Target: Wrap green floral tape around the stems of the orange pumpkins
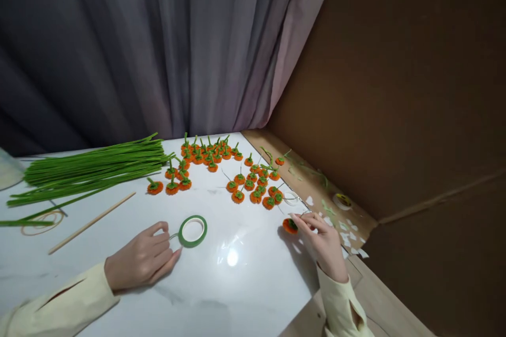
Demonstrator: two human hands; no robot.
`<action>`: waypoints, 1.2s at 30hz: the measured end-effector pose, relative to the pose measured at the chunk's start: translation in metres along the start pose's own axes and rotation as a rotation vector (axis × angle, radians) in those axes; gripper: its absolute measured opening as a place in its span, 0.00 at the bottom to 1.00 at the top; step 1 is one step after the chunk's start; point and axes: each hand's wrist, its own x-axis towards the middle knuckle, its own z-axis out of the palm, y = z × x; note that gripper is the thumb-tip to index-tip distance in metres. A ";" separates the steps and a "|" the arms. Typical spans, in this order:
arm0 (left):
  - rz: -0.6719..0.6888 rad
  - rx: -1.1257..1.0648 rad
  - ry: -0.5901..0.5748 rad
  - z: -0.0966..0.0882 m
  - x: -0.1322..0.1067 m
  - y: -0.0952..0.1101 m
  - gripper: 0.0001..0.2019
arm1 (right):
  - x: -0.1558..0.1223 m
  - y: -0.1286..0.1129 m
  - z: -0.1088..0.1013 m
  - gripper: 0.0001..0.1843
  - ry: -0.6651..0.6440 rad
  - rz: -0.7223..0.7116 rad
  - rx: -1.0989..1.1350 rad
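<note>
My left hand (pixel 144 255) is at the front of the white table, its fingers curled around the loose end of a roll of green tape (pixel 182 235). The roll is just beyond the fingertips. At the right edge my right hand (pixel 322 239) pinches a small fuzzy orange pumpkin (pixel 290 226) with a green top. A thin wire shows by its fingers. Several similar pumpkins stand in groups farther back, some with green stems (pixel 212 165), others with thin bare wires (pixel 237 196).
A bundle of green pipe cleaners (pixel 98 163) lies at the back left. Nearer are a wooden stick (pixel 93 222) and tan rubber bands (pixel 41 224). White scraps (pixel 348 234) and a tape roll (pixel 342 200) lie beside a brown cardboard wall (pixel 395 89). A grey curtain (pixel 158 52) hangs behind.
</note>
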 end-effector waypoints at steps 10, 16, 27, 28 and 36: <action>-0.116 -0.025 -0.092 0.004 -0.005 -0.011 0.18 | 0.006 0.044 0.028 0.31 0.068 0.129 0.071; -0.163 -0.031 -0.107 0.006 -0.011 -0.015 0.14 | 0.006 0.043 0.023 0.27 0.180 0.165 0.045; -0.463 -0.027 -0.193 -0.003 -0.002 -0.011 0.09 | 0.007 0.034 0.018 0.23 0.144 0.206 0.029; -0.468 -0.032 -0.206 -0.003 -0.002 -0.011 0.09 | 0.007 0.034 0.018 0.24 0.139 0.213 0.023; -0.392 -0.090 -0.311 -0.003 -0.004 -0.016 0.08 | 0.009 0.037 0.018 0.26 0.113 0.241 -0.002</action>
